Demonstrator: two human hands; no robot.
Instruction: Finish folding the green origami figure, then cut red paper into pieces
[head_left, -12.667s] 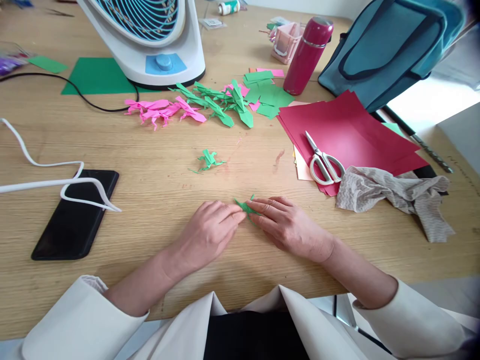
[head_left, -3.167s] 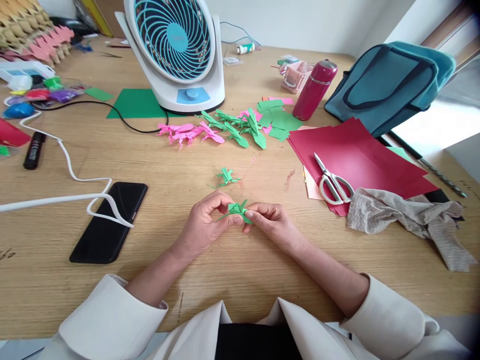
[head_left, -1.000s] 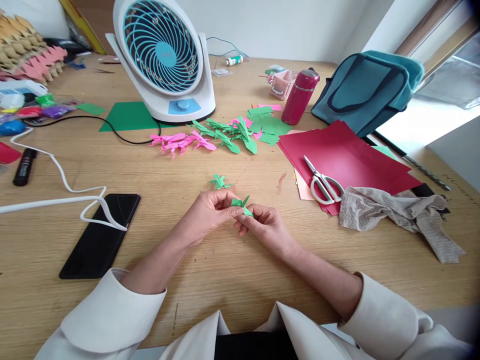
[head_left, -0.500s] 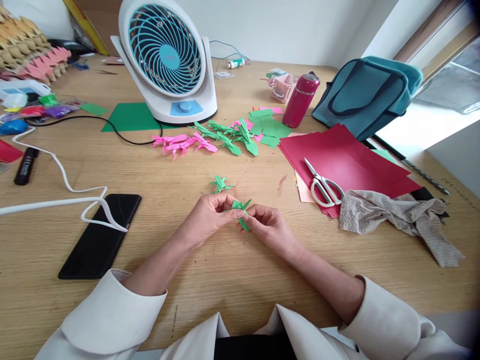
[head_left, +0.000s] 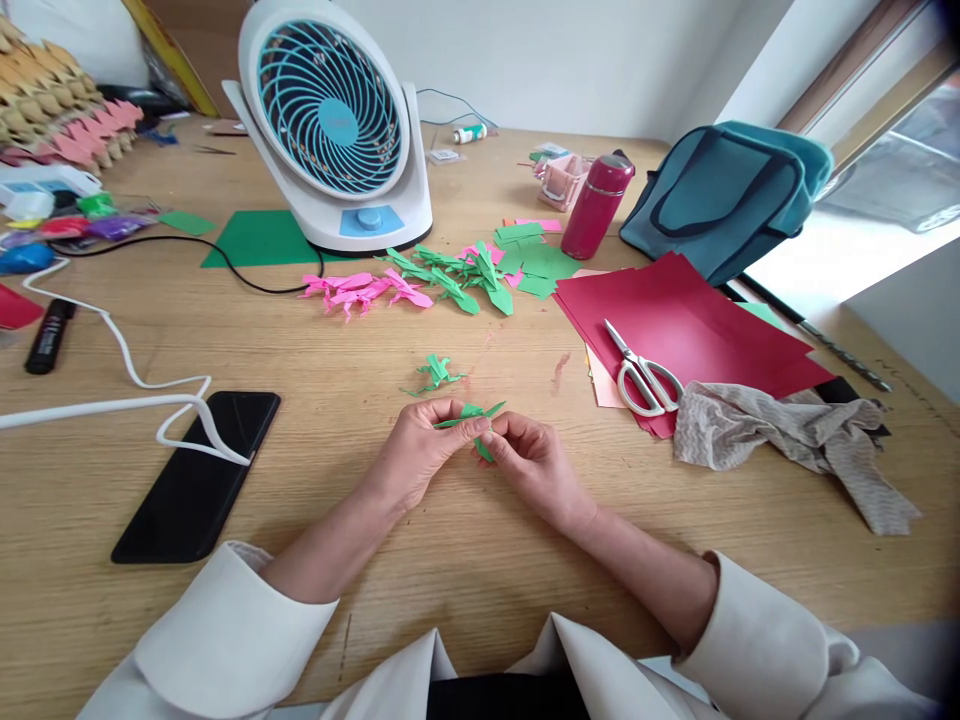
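Just above the wooden table, my left hand and my right hand pinch a small folded green paper figure between their fingertips. Thin green points stick out to the left and upper right of the fingers. A finished small green paper figure lies on the table just beyond my hands. Farther back sits a row of pink folded figures and green folded figures.
A black phone with a white cable lies at left. Red paper sheets, white scissors and a crumpled cloth lie at right. A desk fan, a red flask and a teal bag stand behind.
Since 12.7 s ago the green figure has been lifted off the table into both hands. In the last second my fingers shifted slightly on it and its points turned flatter.
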